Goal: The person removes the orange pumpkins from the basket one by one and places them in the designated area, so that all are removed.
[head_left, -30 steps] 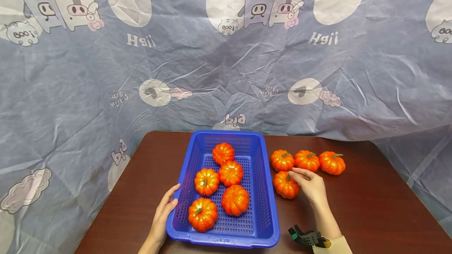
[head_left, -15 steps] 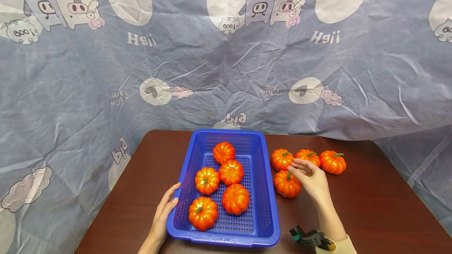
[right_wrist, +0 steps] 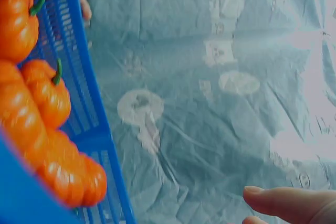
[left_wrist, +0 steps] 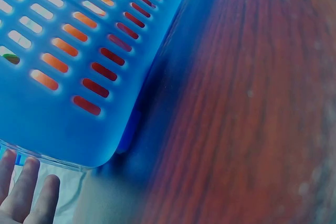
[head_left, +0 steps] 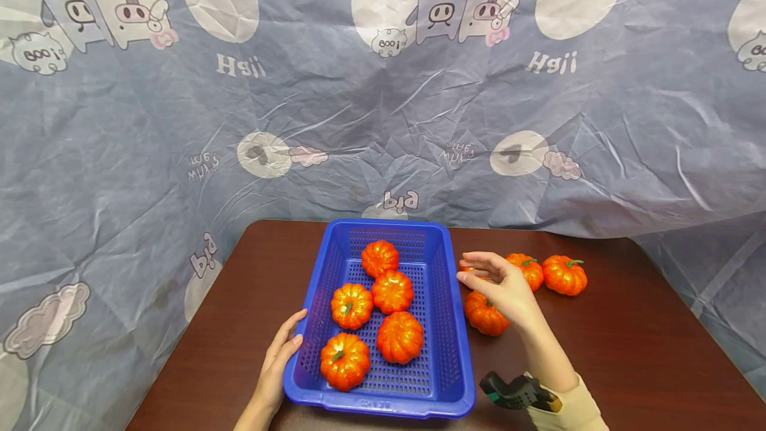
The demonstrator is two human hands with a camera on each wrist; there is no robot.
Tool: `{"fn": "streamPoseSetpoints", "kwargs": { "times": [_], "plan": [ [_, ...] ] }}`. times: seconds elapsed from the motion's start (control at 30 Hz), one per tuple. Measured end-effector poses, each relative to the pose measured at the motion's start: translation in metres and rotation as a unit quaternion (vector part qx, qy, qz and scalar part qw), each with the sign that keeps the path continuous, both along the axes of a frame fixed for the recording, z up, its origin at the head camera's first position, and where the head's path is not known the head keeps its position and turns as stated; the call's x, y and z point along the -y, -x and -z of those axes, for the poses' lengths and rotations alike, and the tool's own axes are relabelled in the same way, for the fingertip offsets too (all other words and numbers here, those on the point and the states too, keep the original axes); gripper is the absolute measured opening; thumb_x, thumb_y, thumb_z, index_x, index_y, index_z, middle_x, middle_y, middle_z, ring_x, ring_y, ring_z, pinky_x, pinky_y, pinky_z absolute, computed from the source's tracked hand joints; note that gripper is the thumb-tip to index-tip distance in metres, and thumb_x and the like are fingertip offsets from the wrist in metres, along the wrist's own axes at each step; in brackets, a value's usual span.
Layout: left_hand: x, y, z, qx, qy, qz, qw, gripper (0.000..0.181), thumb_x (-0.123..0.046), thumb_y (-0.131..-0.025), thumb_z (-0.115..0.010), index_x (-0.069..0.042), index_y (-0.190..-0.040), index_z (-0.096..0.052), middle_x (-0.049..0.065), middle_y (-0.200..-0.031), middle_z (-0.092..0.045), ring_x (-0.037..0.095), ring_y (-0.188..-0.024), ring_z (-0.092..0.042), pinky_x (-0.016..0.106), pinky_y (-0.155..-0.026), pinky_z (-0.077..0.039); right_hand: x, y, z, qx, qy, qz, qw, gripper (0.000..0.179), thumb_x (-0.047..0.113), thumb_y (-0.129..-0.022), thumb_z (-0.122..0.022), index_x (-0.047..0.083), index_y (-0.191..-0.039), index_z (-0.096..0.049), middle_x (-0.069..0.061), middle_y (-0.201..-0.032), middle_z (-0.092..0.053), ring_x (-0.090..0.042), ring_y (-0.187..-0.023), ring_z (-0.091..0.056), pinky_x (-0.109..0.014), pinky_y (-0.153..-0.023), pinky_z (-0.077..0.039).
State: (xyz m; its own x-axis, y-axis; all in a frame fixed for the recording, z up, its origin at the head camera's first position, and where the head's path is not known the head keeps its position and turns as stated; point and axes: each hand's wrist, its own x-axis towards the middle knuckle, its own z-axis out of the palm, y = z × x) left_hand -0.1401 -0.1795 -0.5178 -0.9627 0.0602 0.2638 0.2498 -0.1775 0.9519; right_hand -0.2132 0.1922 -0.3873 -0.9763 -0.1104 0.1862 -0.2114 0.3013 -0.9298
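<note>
A blue plastic basket stands on the table, holding several orange toy pumpkins with green stems. Against its left side rests my left hand, fingers fairly straight; the left wrist view shows its fingertips by the perforated wall. To the basket's right lie more pumpkins. My right hand hovers above the left ones, thumb and fingers apart, nothing between them. It mostly hides one pumpkin at the back and overlaps a nearer pumpkin.
A dark brown wooden table bears everything. Behind it hangs a grey-blue printed cloth. A black device is strapped at my right wrist, close to the basket's front right corner.
My right hand has come away from the nearer loose pumpkin's stem, moving up and then left over the back-left one. The left hand and the basket have stayed in place.
</note>
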Motion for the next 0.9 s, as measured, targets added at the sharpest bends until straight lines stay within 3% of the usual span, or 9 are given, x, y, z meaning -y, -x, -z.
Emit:
{"fn": "streamPoseSetpoints", "kwargs": {
  "times": [0.3, 0.57, 0.73, 0.9],
  "plan": [
    [0.001, 0.000, -0.001, 0.001, 0.004, -0.002, 1.0000, 0.044, -0.012, -0.099, -0.036, 0.000, -0.140, -0.034, 0.009, -0.145, -0.032, 0.009, -0.125, -0.041, 0.021, -0.095, -0.039, 0.030, 0.005, -0.005, -0.008, -0.004, -0.082, 0.9966, 0.038, 0.014, -0.082, -0.072, 0.002, -0.116, -0.060, -0.017, -0.111, -0.063, -0.023, -0.096, -0.062, -0.027, -0.079, -0.050],
    [0.000, -0.001, -0.001, 0.005, 0.003, -0.003, 1.0000, 0.043, -0.012, -0.099, -0.036, 0.000, -0.140, -0.034, 0.010, -0.145, -0.033, 0.009, -0.124, -0.042, 0.022, -0.095, -0.039, 0.052, 0.012, -0.001, 0.002, -0.053, -0.161, 0.9855, 0.039, 0.018, -0.081, -0.073, 0.001, -0.115, -0.062, -0.014, -0.110, -0.064, -0.026, -0.098, -0.061, -0.037, -0.084, -0.049],
    [0.000, -0.001, -0.001, 0.017, 0.007, -0.007, 0.9998, 0.043, -0.014, -0.099, -0.037, -0.003, -0.141, -0.035, 0.012, -0.145, -0.031, 0.009, -0.124, -0.042, 0.022, -0.095, -0.039, 0.059, 0.018, 0.007, 0.009, -0.081, -0.222, 0.9717, 0.041, 0.018, -0.080, -0.074, -0.001, -0.114, -0.061, -0.018, -0.110, -0.063, -0.035, -0.101, -0.059, -0.045, -0.086, -0.047],
    [0.000, -0.001, -0.001, 0.015, 0.005, -0.004, 0.9999, 0.043, -0.013, -0.099, -0.037, -0.002, -0.141, -0.035, 0.012, -0.146, -0.031, 0.008, -0.125, -0.041, 0.021, -0.096, -0.038, 0.061, 0.025, 0.016, 0.022, -0.115, -0.294, 0.9485, 0.047, 0.020, -0.078, -0.076, 0.000, -0.117, -0.059, -0.019, -0.114, -0.061, -0.035, -0.107, -0.056, -0.051, -0.090, -0.043]
  ]
}}
